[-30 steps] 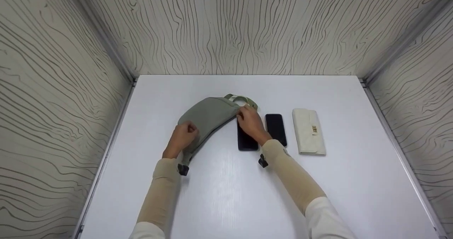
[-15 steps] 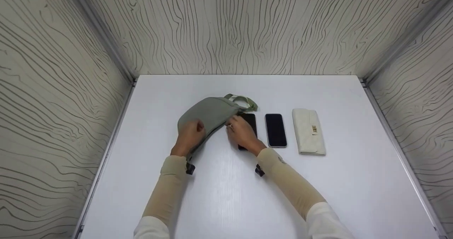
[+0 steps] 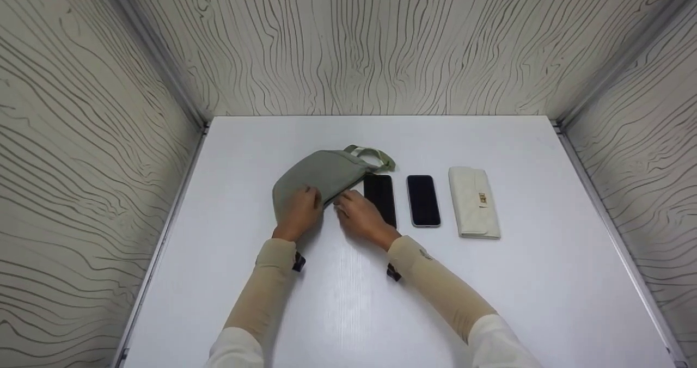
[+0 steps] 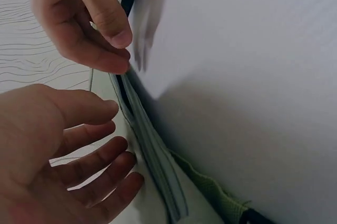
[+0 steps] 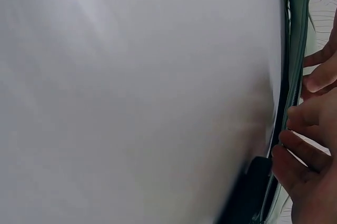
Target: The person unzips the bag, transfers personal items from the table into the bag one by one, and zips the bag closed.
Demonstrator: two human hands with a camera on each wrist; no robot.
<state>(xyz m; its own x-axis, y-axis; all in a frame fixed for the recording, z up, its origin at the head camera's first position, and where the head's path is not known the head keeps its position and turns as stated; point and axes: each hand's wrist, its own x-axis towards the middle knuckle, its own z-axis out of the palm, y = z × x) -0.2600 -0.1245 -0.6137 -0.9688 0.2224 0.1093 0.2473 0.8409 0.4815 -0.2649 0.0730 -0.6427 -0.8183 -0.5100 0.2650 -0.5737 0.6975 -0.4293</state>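
A sage-green waist bag (image 3: 321, 166) lies slanted on the white table, its webbing strap (image 3: 389, 163) looped at the far right end. My left hand (image 3: 301, 210) rests on the bag's near edge; in the left wrist view its fingers (image 4: 102, 155) are relaxed, beside the zipper (image 4: 138, 121). A narrow dark gap shows between the zipper's tapes close to my right hand (image 4: 87, 21). There the thumb and index fingertips pinch at the zipper line, and they hide the pull. From the right wrist view, the right fingers (image 5: 300, 155) are at the same zippered edge.
A black phone (image 3: 379, 194) lies just right of the bag, partly behind my right hand. Further right are a second phone (image 3: 423, 200) and a cream quilted wallet (image 3: 472, 202) with a gold clasp. Patterned panels (image 3: 348, 47) wall the table (image 3: 337, 313) at the back and sides.
My right hand has slid down and left along the bag's zippered edge, uncovering more of the black phone. My left hand has shifted right toward it. The bag has stayed in place.
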